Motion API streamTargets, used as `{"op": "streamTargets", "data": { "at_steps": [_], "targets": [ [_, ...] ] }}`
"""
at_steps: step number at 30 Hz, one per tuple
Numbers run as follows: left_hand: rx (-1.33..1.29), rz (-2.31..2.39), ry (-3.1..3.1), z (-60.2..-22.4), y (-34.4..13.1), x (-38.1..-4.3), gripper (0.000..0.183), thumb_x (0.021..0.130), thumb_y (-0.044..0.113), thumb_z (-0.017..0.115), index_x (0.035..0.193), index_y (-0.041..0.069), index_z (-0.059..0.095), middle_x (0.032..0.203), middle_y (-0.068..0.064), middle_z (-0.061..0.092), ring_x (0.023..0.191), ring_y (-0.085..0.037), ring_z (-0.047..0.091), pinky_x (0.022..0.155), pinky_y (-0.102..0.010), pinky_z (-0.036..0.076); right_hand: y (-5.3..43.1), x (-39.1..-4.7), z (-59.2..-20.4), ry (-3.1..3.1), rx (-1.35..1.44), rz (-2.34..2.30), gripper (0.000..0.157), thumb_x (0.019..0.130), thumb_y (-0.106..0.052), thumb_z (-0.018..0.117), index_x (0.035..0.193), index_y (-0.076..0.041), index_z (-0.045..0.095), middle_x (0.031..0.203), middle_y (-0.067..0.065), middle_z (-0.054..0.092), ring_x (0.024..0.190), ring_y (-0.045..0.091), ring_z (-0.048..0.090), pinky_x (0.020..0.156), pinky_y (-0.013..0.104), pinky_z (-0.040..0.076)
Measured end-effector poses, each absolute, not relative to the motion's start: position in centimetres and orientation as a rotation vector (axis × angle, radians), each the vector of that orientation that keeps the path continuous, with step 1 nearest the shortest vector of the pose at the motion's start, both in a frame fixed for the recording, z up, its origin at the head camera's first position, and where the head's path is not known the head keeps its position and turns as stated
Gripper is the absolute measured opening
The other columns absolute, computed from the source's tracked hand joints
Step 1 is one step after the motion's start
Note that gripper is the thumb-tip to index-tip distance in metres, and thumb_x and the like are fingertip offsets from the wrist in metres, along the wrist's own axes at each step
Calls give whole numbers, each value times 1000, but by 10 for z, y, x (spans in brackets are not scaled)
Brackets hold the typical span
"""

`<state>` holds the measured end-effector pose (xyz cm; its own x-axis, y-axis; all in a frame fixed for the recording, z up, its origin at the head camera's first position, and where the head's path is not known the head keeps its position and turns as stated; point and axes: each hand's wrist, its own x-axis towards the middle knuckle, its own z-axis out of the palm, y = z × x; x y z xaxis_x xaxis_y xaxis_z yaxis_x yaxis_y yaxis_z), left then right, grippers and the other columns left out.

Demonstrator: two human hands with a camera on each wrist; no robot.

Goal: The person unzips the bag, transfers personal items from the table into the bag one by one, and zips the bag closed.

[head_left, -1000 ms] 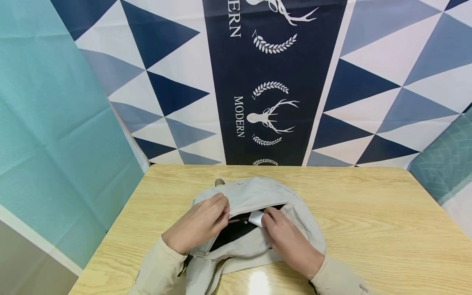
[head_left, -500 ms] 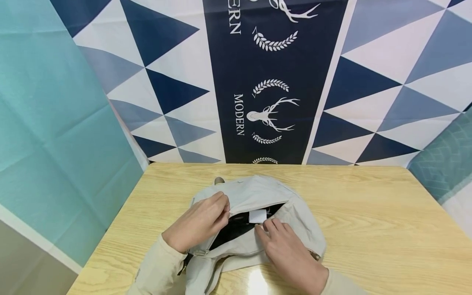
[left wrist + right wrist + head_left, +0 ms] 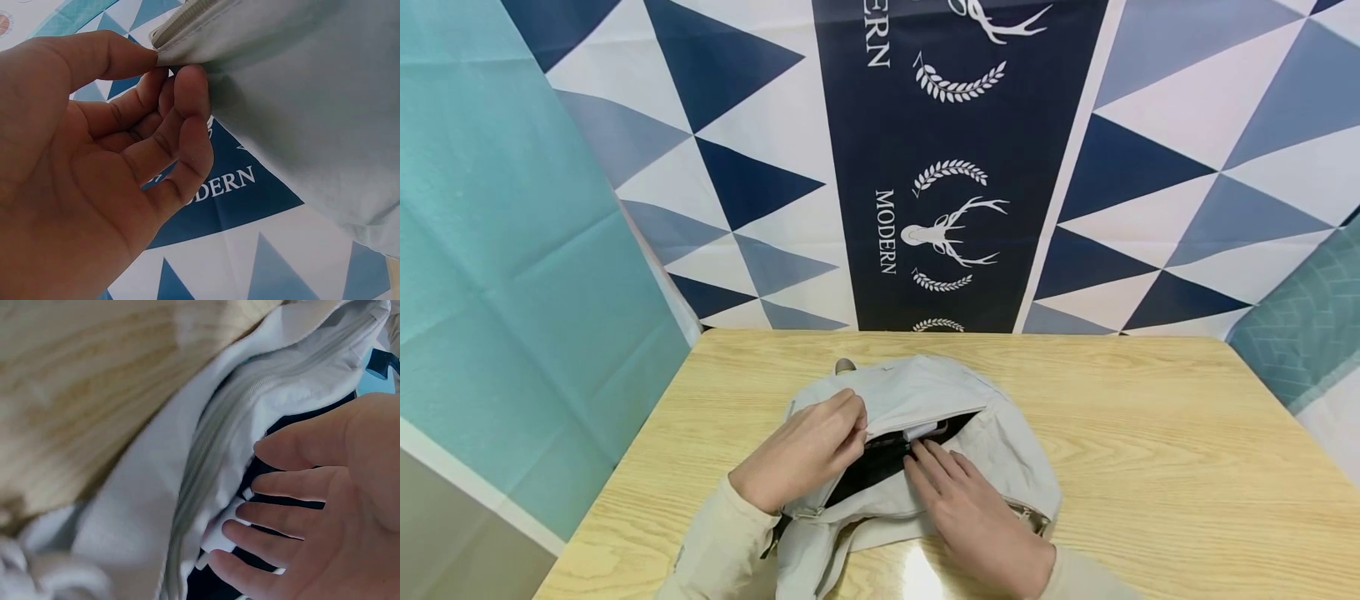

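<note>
A light grey backpack (image 3: pixel 925 385) lies on the table, its zipped pocket gaping to show a black inside. My left hand (image 3: pixel 808 454) pinches the upper edge of that opening between thumb and fingertips, beside the zipper (image 3: pixel 187 22) in the left wrist view. My right hand (image 3: pixel 970 512) reaches over the lower edge, fingertips at the mouth of the opening. In the right wrist view its fingers (image 3: pixel 269 544) are fairly straight and spread. Just past them, a small white item (image 3: pixel 920 431) sits inside the bag, partly hidden; its kind is unclear.
The wooden table (image 3: pixel 1150 433) extends on both sides of the bag. Behind it hangs a patterned cloth (image 3: pixel 947 167) with triangles and deer heads. A teal cloth (image 3: pixel 527 250) covers the left side.
My right hand has let go of the white item, which now lies deeper in the opening. Its fingers have straightened and moved slightly left. The left hand keeps its hold.
</note>
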<state>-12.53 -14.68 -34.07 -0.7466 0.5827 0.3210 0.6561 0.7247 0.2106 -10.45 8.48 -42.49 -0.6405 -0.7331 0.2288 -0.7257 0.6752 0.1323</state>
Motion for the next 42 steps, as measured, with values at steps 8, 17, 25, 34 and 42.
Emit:
{"op": "streamTargets", "data": {
  "at_steps": [8, 17, 25, 34, 42],
  "targets": [
    [-993, -448, -2696, -341, -145, -126, 10, 91, 16, 43, 83, 19, 47, 77, 12, 40, 56, -1, 39, 50, -14, 36, 79, -113, -433, -2564, 1182, -21, 61, 79, -9, 51, 136, -1, 33, 141, 15, 31, 130, 31, 28, 98, 47, 32],
    [-978, -440, -2713, -341, -146, -123, 10, 91, 16, 44, 82, 19, 47, 77, 12, 39, 55, -1, 38, 49, -15, 35, 70, -128, -434, -2528, 1148, 115, 47, 91, -24, 45, 132, -2, 40, 132, 11, 42, 120, 27, 37, 89, 42, 39],
    [-987, -433, -2710, -344, -146, -124, 11, 89, 15, 43, 80, 20, 46, 76, 12, 40, 56, -1, 39, 50, -14, 35, 57, -107, -418, -2322, 1388, 301, 22, 86, -19, 52, 105, -9, 60, 102, 3, 55, 97, 17, 50, 85, 32, 42],
    [-990, -440, -2739, -339, -145, -128, 17, 90, 15, 40, 75, 22, 44, 71, 12, 40, 53, -2, 39, 47, -15, 35, 38, -86, -408, -2159, 1561, 350, 16, 82, -19, 62, 97, -14, 58, 81, -8, 49, 69, 5, 46, 63, 18, 41],
    [-907, -527, -2788, -332, -156, -118, 18, 91, 16, 40, 75, 24, 44, 66, 12, 39, 53, -2, 39, 49, -17, 36, 5, -80, -406, -2230, 1499, 258, 16, 86, -34, 58, 87, -18, 56, 73, -7, 44, 61, 4, 40, 48, 14, 31]
  ]
}}
